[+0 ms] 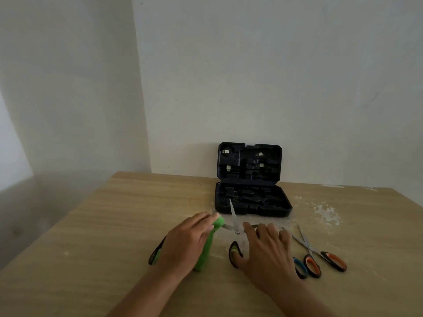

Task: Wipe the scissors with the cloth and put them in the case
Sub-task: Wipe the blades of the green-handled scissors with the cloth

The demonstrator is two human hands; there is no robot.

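Observation:
A pair of green-handled scissors (pixel 234 215) lies spread wide on the wooden table (pixel 114 225), one blade pointing at the case and the other running left. My right hand (pixel 267 252) holds its handles, thumb in the near loop. My left hand (pixel 187 243) grips a green cloth (pixel 207 255) wrapped over the left blade, which hides its tip. The dark blue case (pixel 254 212) stands open just beyond, its lid (pixel 249 161) leaning on the wall.
Orange-handled scissors (pixel 334 260) and a blue-handled pair (pixel 299 267) lie right of my right hand. Another green and black handle (pixel 155 252) pokes out under my left wrist. White dust (pixel 325 213) marks the table right of the case.

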